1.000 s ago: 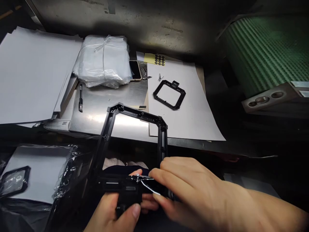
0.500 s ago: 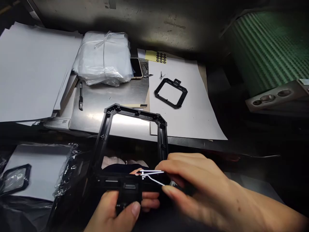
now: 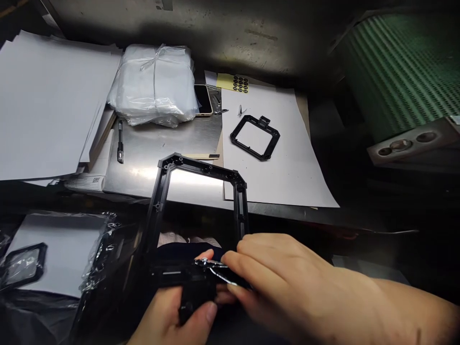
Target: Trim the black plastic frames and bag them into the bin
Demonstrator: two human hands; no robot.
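A black plastic frame (image 3: 240, 203) with cut corners and small screw bosses is tilted up in front of me. Around the block on its near side closes my left hand (image 3: 176, 311), thumb on the front. My right hand (image 3: 283, 278) grips a shiny metal nail clipper (image 3: 219, 270) between thumb and fingers. The clipper's head touches or lies very close to the near bar of the frame, beside the block; the exact contact is hidden. Part of the clipper is covered by my right fingers.
Another black frame (image 3: 255, 157) and a small metal clipper (image 3: 240, 111) lie on white paper (image 3: 280, 182). Behind are a yellow sticker sheet (image 3: 224, 81), phone (image 3: 204, 101), wrapped bag bundle (image 3: 154, 86), pen (image 3: 120, 143) and paper stack (image 3: 46, 105). A bagged frame (image 3: 39, 263) lies lower left.
The clipper's lever has been pressed closer to its body and its head has shifted slightly left. My right hand has closed further and moved left. The held frame has turned slightly.
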